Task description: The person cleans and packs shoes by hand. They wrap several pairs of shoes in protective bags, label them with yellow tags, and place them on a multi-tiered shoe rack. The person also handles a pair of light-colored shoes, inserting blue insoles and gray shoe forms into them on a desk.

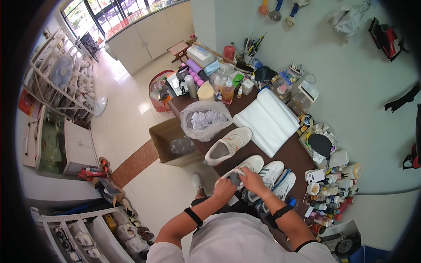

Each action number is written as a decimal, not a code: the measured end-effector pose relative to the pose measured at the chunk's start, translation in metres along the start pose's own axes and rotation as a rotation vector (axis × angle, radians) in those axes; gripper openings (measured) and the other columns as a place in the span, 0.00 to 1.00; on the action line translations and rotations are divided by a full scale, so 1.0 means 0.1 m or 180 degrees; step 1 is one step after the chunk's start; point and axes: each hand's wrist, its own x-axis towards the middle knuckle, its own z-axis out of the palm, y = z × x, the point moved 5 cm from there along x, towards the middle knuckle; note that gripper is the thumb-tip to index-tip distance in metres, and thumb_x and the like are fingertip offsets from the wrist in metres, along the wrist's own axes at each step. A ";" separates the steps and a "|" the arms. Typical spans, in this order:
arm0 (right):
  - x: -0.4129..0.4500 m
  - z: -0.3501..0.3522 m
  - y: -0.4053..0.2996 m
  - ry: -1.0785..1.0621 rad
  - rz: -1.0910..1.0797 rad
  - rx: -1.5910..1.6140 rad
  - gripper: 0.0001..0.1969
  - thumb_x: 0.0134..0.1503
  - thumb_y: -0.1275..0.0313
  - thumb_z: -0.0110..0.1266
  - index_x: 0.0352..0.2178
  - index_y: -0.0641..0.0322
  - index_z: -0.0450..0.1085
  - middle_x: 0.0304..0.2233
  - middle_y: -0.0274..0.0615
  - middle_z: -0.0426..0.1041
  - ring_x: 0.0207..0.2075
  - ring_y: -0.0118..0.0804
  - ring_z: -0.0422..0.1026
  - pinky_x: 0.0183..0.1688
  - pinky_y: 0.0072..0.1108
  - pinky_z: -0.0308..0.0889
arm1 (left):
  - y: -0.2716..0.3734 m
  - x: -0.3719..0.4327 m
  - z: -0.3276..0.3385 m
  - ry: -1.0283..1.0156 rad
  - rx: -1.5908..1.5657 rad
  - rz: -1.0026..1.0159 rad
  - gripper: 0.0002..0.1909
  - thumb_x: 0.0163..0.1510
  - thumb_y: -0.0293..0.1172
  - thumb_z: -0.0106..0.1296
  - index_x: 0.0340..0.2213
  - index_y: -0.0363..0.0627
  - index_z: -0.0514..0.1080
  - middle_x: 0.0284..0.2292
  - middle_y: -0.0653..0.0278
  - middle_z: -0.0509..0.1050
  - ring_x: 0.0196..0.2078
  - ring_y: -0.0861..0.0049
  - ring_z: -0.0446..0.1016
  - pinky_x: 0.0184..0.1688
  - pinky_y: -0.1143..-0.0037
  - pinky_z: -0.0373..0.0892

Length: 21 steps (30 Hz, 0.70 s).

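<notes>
Both my hands are on a white sneaker (252,162) at the near edge of the dark brown table (304,157). My left hand (225,189) grips the rim of its opening on the left side. Across the opening, my right hand (252,180) pinches the tongue or collar. A grey lining shows between the hands; the heel is mostly hidden. Just beyond lies a matching white sneaker (235,139) with orange marks, its opening towards me. To the right sit white sneakers with dark stripes (272,172) and another white shoe with a blue collar (286,187).
A plastic bag (187,120) of small white packets and a stack of white sheets (268,120) lie farther back. Bottles (228,92) crowd the far end; several small bottles (332,199) line the right edge. An open cardboard box (164,141) stands on the floor at left.
</notes>
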 end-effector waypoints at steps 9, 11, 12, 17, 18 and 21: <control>0.01 -0.03 0.00 -0.0145 0.0147 -0.0020 0.13 0.58 0.62 0.50 0.41 0.58 0.64 0.27 0.59 0.74 0.32 0.64 0.73 0.34 0.46 0.66 | -0.11 0.08 0.04 -0.0309 -0.0387 0.0459 0.05 0.42 0.28 0.53 0.20 0.43 0.77 0.28 0.56 0.77 0.32 0.59 0.77 0.35 0.66 0.74; 0.04 0.03 0.05 -0.0209 0.0149 0.0089 0.14 0.58 0.63 0.50 0.41 0.58 0.63 0.28 0.60 0.74 0.33 0.64 0.73 0.35 0.46 0.66 | -0.11 0.07 0.05 -0.0249 -0.0410 0.0390 0.05 0.43 0.28 0.52 0.21 0.42 0.77 0.30 0.55 0.76 0.32 0.59 0.77 0.34 0.66 0.74; 0.06 0.03 0.05 -0.0265 0.0132 0.0175 0.14 0.59 0.63 0.49 0.42 0.59 0.63 0.29 0.61 0.74 0.34 0.64 0.72 0.35 0.46 0.66 | -0.10 0.07 0.05 -0.0160 -0.0430 0.0314 0.06 0.43 0.27 0.52 0.22 0.41 0.77 0.32 0.54 0.75 0.33 0.59 0.77 0.33 0.65 0.74; 0.05 0.04 0.04 -0.0390 0.0182 0.0007 0.14 0.59 0.64 0.49 0.43 0.60 0.61 0.30 0.62 0.74 0.34 0.65 0.72 0.36 0.46 0.65 | -0.05 0.16 0.17 -0.0556 -0.0553 -0.0086 0.07 0.44 0.28 0.52 0.26 0.41 0.78 0.35 0.52 0.75 0.34 0.60 0.78 0.35 0.65 0.75; 0.05 0.03 0.02 -0.0394 0.0188 -0.0046 0.14 0.59 0.64 0.49 0.43 0.60 0.61 0.30 0.62 0.74 0.35 0.65 0.72 0.36 0.47 0.65 | -0.06 0.18 0.15 -0.0629 -0.0502 -0.0065 0.08 0.45 0.28 0.53 0.28 0.41 0.78 0.35 0.51 0.76 0.35 0.60 0.78 0.35 0.65 0.75; 0.04 0.01 0.00 -0.0407 0.0219 -0.0111 0.14 0.59 0.64 0.49 0.42 0.60 0.61 0.30 0.62 0.74 0.34 0.66 0.72 0.36 0.47 0.65 | -0.08 0.25 0.15 -0.1069 -0.0702 -0.0224 0.08 0.46 0.28 0.53 0.28 0.41 0.78 0.35 0.51 0.76 0.35 0.61 0.79 0.35 0.66 0.75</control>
